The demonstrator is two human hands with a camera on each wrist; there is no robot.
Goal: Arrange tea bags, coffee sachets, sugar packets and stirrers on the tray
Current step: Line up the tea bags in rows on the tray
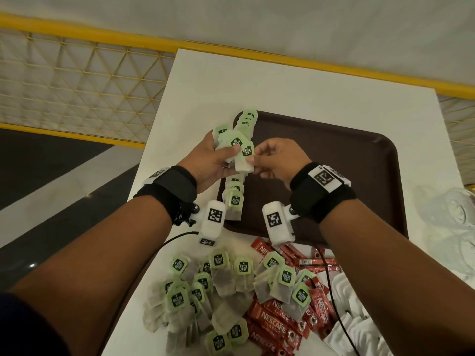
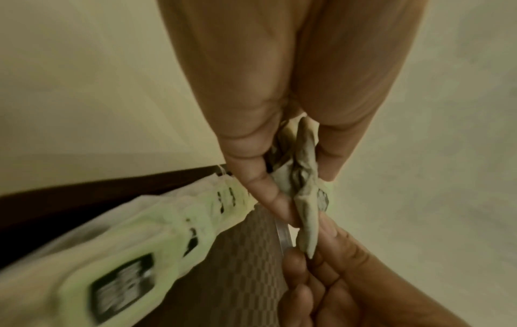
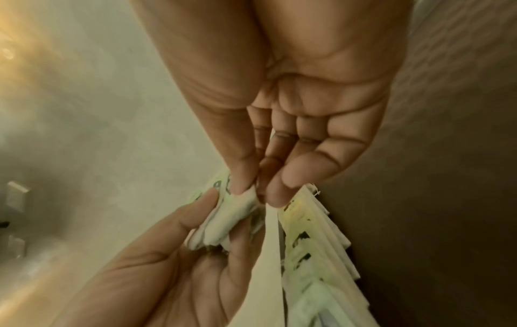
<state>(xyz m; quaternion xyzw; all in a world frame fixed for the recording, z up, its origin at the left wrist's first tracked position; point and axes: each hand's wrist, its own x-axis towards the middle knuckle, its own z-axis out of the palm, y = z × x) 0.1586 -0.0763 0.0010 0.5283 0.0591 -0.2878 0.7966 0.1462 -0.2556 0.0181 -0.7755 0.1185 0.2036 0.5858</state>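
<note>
Green-tagged tea bags [image 1: 237, 147] bunched in left hand [image 1: 208, 160] above tray [image 1: 334, 160], right hand [image 1: 277, 160] pinching one bag's edge; tangled strings may drag extras out, scattering the row [image 1: 235, 196] beneath the hands.

Green-tagged tea bags [image 1: 235, 146] bunched above a brown tray [image 1: 334, 160].

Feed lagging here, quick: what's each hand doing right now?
Left hand: grips a bunch of tea bags.
Right hand: pinches one tea bag from that bunch.
</note>
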